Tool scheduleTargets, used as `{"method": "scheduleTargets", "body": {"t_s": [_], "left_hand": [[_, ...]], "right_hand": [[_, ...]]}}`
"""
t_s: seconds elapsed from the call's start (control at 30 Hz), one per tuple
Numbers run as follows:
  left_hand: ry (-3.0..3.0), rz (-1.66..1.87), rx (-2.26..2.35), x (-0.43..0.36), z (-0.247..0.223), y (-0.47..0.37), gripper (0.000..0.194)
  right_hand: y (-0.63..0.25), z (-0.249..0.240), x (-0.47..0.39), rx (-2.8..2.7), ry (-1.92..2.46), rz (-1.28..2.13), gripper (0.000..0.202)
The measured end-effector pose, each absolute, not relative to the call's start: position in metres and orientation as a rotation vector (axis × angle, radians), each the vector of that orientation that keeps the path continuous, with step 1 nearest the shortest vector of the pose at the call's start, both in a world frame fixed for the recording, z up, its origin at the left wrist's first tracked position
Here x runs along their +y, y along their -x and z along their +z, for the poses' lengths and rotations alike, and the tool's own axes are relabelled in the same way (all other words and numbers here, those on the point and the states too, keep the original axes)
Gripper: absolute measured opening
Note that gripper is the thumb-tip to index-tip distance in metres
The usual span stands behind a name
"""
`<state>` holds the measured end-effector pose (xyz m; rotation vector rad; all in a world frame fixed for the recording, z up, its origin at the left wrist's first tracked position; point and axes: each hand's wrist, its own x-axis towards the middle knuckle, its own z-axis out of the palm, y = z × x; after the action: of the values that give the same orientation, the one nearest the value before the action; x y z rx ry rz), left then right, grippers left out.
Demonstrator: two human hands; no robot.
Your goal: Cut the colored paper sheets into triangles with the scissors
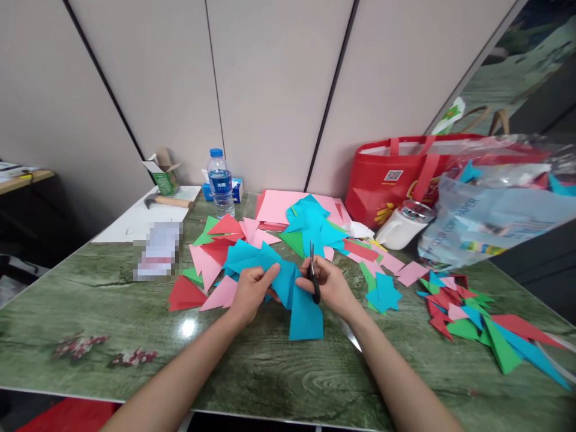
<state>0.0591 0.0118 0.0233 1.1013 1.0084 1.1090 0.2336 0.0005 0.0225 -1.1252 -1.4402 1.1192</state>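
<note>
My left hand (253, 292) pinches a folded piece of blue paper (282, 279) between thumb and fingers. My right hand (330, 285) is closed around black-handled scissors (314, 282), their blades pointing up and away from me. A blue paper flap (306, 318) hangs below, between the two hands; whether it belongs to the held piece I cannot tell. More folded blue paper (240, 257) lies just beyond my left hand. Past the right hand is a heap of cut blue shapes (310, 222). Pink wedges (222, 294) and red wedges (186, 294) lie left of my left hand.
Pink sheets (279, 204) are stacked by the wall. A water bottle (221, 186), a hammer (168, 202) and a green box (164, 177) stand or lie back left. At right are a red bag (373, 180), a white mug (398, 231), a plastic paper packet (472, 222) and colored scraps (468, 318).
</note>
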Motion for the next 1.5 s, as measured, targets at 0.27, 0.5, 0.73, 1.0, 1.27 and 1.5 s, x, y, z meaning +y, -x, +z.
{"method": "scheduleTargets", "body": {"t_s": [0.27,0.5,0.73,1.0,1.27,1.5], "left_hand": [[-1.185,0.989,1.032,0.009,0.021,-0.061,0.040],[-1.324,0.884,1.116,0.010,0.021,-0.060,0.039],[-1.139,1.217,1.244,0.022,0.026,-0.052,0.038],[-1.081,1.302,1.229,0.021,0.027,-0.052,0.032],[-0.898,1.376,1.135,0.026,0.025,-0.050,0.030],[-0.815,1.397,1.054,0.027,0.035,-0.048,0.030]], "right_hand": [[-0.226,0.019,0.000,-1.320,1.133,1.105,0.039],[-0.227,0.024,-0.004,-1.288,1.180,0.815,0.033],[-0.221,0.034,-0.018,-1.427,0.866,1.704,0.044],[-0.223,0.024,-0.017,-1.448,0.892,1.955,0.054],[-0.220,0.021,-0.020,-1.620,0.870,1.977,0.057],[-0.211,0.019,-0.023,-1.582,1.073,1.837,0.052]]}}
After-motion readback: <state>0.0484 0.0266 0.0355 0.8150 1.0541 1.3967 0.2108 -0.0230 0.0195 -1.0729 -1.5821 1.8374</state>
